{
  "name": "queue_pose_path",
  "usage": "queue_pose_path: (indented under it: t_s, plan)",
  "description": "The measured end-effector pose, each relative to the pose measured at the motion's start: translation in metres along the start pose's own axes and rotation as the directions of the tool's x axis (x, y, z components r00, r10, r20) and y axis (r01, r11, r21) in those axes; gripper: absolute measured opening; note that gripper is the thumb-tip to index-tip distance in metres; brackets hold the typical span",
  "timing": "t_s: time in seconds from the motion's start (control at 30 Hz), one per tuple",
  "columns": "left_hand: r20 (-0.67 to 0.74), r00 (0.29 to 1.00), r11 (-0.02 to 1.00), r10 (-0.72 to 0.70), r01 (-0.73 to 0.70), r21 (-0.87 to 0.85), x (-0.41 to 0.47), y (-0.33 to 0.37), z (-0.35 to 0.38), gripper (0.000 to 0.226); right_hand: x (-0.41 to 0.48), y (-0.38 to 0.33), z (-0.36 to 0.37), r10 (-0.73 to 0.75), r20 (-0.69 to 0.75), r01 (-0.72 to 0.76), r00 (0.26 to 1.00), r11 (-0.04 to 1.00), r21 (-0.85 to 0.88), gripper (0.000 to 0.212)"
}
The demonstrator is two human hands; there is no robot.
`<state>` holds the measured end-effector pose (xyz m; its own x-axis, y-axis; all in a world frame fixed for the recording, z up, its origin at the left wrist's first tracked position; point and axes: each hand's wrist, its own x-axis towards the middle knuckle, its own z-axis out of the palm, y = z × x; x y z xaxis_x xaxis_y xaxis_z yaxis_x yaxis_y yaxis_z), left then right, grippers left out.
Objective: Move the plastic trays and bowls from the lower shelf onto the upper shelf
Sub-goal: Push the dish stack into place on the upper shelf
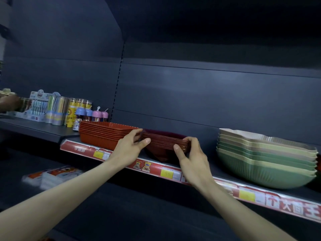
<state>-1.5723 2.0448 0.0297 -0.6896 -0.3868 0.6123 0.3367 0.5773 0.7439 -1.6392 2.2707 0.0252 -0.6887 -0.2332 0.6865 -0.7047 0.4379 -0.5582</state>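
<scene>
Both left grip [132, 146] and right grip [191, 157] clamp the maroon bowl stack [165, 142] at the shelf [211, 160] front, between red trays [100, 134] and green bowls [264, 162].

shelf [209, 163] | tray stack [102, 136] left | bowl stack [163, 142] middle | dish stack [264, 162] right, apart

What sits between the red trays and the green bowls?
A stack of dark red bowls, gripped by the left hand and right hand; head view.
</scene>
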Motion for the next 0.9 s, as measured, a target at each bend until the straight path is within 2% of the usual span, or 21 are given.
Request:
queue_pose_path:
  t_s: [0.2,0.6,0.73,0.9]
  plan:
    - [-0.023,1.0,0.996,-0.011,0.009,-0.088,-0.003,0.0,0.011,0.06,0.0,0.002,0.0,0.018,-0.033,-0.018,0.999,1.0,-0.01,0.03]
    - [-0.011,1.0,0.997,-0.012,0.011,-0.081,-0.005,0.007,0.022,0.06,-0.002,0.005,-0.014,0.046,-0.015,-0.047,0.999,0.996,-0.071,0.032]
    - [-0.08,0.996,0.999,0.046,-0.044,0.025,-0.008,0.019,0.017,0.055,-0.004,0.001,-0.022,0.041,0.029,-0.039,0.999,0.995,-0.087,0.049]
    - [-0.064,0.988,0.987,0.139,-0.133,0.091,-0.015,0.049,0.014,0.051,-0.006,-0.007,-0.039,0.028,0.056,-0.02,0.998,0.989,-0.144,0.061]
